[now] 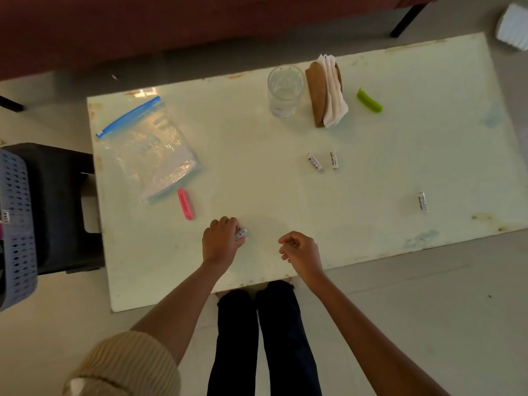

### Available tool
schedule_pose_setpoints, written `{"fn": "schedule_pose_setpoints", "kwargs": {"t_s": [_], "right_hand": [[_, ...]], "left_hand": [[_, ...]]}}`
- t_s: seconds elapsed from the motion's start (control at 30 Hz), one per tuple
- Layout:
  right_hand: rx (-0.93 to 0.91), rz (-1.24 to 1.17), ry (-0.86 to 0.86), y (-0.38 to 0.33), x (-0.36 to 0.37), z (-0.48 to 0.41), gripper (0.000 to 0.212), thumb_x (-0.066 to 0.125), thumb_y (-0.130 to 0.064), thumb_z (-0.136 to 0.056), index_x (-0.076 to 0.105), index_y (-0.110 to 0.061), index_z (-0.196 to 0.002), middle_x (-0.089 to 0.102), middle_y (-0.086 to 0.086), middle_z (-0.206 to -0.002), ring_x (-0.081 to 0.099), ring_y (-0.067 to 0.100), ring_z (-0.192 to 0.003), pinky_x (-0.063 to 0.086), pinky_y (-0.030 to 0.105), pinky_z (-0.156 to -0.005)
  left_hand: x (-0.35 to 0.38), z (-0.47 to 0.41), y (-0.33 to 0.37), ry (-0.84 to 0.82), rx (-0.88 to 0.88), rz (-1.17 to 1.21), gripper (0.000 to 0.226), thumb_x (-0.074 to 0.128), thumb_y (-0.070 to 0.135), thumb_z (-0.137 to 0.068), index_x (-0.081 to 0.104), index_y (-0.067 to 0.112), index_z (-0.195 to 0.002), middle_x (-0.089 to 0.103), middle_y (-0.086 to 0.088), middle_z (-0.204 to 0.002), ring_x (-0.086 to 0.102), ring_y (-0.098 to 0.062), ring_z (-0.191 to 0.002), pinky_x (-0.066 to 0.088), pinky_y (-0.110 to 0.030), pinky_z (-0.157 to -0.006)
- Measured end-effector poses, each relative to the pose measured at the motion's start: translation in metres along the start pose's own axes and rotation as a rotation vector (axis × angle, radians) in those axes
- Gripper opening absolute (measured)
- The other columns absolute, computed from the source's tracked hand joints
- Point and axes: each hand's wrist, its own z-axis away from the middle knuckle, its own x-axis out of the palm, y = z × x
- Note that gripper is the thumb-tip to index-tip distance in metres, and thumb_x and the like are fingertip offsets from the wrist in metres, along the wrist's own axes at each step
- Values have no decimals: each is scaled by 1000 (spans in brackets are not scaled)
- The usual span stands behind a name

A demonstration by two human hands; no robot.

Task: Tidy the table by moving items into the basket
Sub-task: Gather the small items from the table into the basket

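While the pale bench (257, 172) carries every loose item, the perforated basket (17, 224) sits beyond its left edge on a dark stool (63, 195), partly out of frame. Next in size are a clear zip bag (151, 150) at far left, and a drinking glass (285, 91) and a napkin holder (317, 95) at the far edge.

Left hand (221, 241), near the front edge: grip curled over a small white battery (241, 233), one end showing past the fingers. Whether it is lifted off the bench cannot be told. Right hand (301, 251), near it: fingers loosely curled, holding nothing.

Smaller items: pink clip (185, 204) at the bag's near corner, green clip (369, 100) beside the holder, second battery (314, 162) and third battery (334, 160) mid-bench, fourth battery (423, 201) at right.

Likely hazards: the round battery, held by only part of its length, may slip and roll during the long carry leftward. The passing arm may also drag the bag or the pink clip off the bench.
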Motion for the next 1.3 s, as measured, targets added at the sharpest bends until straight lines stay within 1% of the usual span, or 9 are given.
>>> {"fn": "schedule_pose_setpoints", "kwargs": {"t_s": [0.17, 0.33, 0.47, 0.6, 0.73, 0.87, 1.07, 1.17, 1.3], "right_hand": [[-21, -6, 1, -7, 0, -5, 24, 44, 3, -84, 63, -12, -83, 62, 0, -68, 58, 12, -60, 44, 14, -54], [-127, 75, 166, -30, -22, -28, 19, 52, 3, -80, 68, -6, -84, 67, 7, -81, 60, 18, -70, 43, 14, -57], [-177, 182, 421, -60, -49, -73, 14, 55, -3, -79, 68, -5, -82, 69, 15, -94, 62, 31, -87, 44, 30, -70], [-158, 326, 553, -82, -67, -108, 15, 49, -5, -83, 64, -4, -84, 64, 14, -99, 58, 33, -90, 32, 29, -63], [-207, 529, 532, -80, -72, -130, 21, 56, -14, -88, 62, -5, -106, 59, 14, -113, 59, 34, -97, 41, 34, -71], [-204, 649, 517, -71, -61, -141, 20, 50, -12, -90, 63, -2, -101, 57, 17, -109, 59, 37, -96, 45, 35, -73], [-141, 494, 415, -67, -57, -138, 15, 56, -12, -86, 68, -5, -89, 63, 15, -98, 60, 33, -91, 41, 31, -68], [-118, 227, 281, -65, -52, -122, 11, 64, -12, -78, 68, -2, -77, 62, 18, -74, 55, 25, -71, 38, 29, -62], [-166, -43, 199, -76, -44, -74, 10, 67, -11, -77, 72, -5, -84, 69, 13, -75, 59, 18, -68, 50, 38, -70]], "left_hand": [[2, -2, -5, 38, -50, 134, 21, 58, 32, -88, 62, 12, -88, 64, -1, -88, 58, -21, -82, 37, -29, -66], [-27, -10, 16, -67, -386, 1012, 18, 62, 25, -88, 65, 9, -79, 66, 0, -70, 63, -14, -70, 51, -25, -69], [-60, -14, 31, -249, -384, 1403, 12, 59, 18, -90, 65, 8, -87, 63, -5, -76, 65, -13, -70, 58, -21, -70], [-74, -15, 41, -319, -379, 1518, 14, 54, 15, -93, 65, 7, -96, 71, -6, -90, 68, -14, -75, 59, -24, -73], [-83, -14, 50, -350, -397, 1603, 13, 55, 13, -92, 66, 7, -96, 73, -5, -86, 69, -12, -72, 58, -25, -74], [-87, -12, 56, -322, -357, 1634, 11, 60, 15, -88, 68, 8, -92, 74, -3, -85, 69, -11, -75, 59, -23, -75], [-87, -17, 63, -262, -389, 1636, 12, 60, 13, -88, 68, 6, -93, 75, -7, -89, 72, -17, -82, 59, -22, -69], [-86, -19, 67, -286, -420, 1614, 15, 59, 14, -89, 66, 5, -98, 74, -11, -96, 71, -22, -89, 59, -24, -73], [-86, -22, 70, -318, -469, 1625, 18, 57, 13, -90, 61, 3, -105, 66, -17, -112, 65, -27, -100, 57, -27, -81]]}}
